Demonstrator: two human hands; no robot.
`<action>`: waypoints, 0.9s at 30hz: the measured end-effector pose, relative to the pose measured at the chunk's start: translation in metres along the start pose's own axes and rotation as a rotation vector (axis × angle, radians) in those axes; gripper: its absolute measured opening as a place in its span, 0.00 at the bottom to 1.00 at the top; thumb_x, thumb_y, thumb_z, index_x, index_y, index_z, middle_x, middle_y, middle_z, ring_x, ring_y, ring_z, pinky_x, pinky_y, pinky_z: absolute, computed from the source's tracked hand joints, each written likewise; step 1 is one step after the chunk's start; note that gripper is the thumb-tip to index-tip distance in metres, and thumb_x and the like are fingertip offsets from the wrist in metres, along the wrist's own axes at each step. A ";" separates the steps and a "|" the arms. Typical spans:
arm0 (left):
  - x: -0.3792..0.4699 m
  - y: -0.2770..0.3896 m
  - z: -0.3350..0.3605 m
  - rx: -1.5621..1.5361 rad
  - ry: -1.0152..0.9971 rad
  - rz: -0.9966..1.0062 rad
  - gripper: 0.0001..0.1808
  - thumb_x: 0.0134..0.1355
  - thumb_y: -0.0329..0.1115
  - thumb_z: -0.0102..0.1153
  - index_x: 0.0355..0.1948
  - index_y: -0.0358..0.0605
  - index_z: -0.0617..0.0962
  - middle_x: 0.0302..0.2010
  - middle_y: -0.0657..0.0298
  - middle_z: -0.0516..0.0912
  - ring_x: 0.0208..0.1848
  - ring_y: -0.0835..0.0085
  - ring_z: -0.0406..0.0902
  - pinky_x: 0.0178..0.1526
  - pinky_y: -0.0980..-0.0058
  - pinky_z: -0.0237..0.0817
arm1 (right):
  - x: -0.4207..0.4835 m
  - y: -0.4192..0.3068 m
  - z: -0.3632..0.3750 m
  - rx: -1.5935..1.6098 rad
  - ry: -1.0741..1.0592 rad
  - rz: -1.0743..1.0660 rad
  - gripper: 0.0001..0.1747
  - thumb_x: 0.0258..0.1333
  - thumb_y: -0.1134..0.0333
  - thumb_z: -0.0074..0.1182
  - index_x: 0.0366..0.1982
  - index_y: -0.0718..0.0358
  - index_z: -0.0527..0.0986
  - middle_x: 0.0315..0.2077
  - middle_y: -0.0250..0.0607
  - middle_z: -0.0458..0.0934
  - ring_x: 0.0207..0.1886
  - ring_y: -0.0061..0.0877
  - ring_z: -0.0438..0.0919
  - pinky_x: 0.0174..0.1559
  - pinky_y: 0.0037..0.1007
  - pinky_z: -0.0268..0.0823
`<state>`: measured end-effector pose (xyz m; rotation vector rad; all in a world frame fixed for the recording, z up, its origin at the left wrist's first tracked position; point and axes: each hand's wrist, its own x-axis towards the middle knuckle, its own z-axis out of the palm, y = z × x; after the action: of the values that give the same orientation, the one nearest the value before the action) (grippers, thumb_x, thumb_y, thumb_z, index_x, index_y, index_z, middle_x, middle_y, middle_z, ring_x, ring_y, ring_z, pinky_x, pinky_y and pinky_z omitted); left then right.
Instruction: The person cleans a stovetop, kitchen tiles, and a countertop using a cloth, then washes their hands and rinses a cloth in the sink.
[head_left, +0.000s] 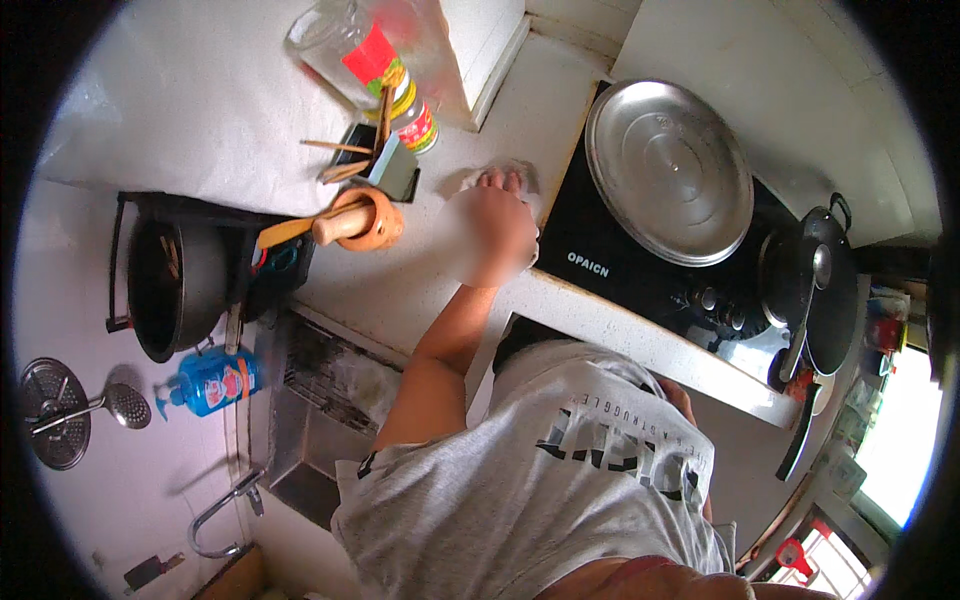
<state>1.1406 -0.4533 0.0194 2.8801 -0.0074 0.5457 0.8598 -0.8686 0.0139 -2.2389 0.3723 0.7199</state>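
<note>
My left hand (499, 217) lies on a pale, crumpled cloth (517, 166) on the white countertop (442, 217), left of a black glass cooktop (574, 232). The fingertips press down on the cloth, which spreads out past them. A blur covers the back of the hand and part of the cloth. Of my right arm, only a strip of skin shows past the grey T-shirt (540, 480). My right hand (679, 397) is almost wholly hidden there, so what it touches cannot be seen.
A steel lid (675, 169) and a black pan (832, 300) with a ladle (802, 330) sit on the cooktop. Leftward stand a wooden mortar (382, 225), a chopstick holder (394, 169), a glass jar (337, 52), a black pot (176, 289), a soap bottle (217, 381) and the sink (304, 480).
</note>
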 end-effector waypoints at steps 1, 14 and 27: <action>0.011 -0.001 0.007 -0.002 0.005 0.112 0.22 0.52 0.36 0.52 0.49 0.45 0.68 0.50 0.54 0.68 0.53 0.56 0.63 0.53 0.60 0.54 | 0.004 0.002 0.000 -0.011 0.001 -0.013 0.11 0.50 0.65 0.50 0.37 0.58 0.75 0.31 0.41 0.78 0.34 0.27 0.78 0.39 0.29 0.69; 0.109 0.026 0.025 -0.433 -0.035 0.013 0.11 0.53 0.35 0.49 0.37 0.43 0.75 0.38 0.54 0.75 0.41 0.60 0.71 0.42 0.62 0.61 | -0.005 -0.077 -0.020 0.088 -0.046 -0.009 0.11 0.53 0.66 0.49 0.37 0.64 0.75 0.30 0.34 0.78 0.31 0.20 0.73 0.36 0.24 0.67; -0.005 -0.009 -0.066 -0.358 -0.241 -0.145 0.18 0.53 0.51 0.52 0.25 0.46 0.79 0.24 0.55 0.79 0.27 0.55 0.75 0.29 0.62 0.64 | -0.023 -0.161 -0.072 0.008 -0.011 -0.303 0.12 0.55 0.70 0.46 0.41 0.64 0.73 0.33 0.44 0.78 0.35 0.31 0.77 0.39 0.27 0.69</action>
<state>1.1129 -0.4312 0.0755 2.5510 0.0597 0.1488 0.9437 -0.8100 0.1596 -2.2173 0.0267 0.5671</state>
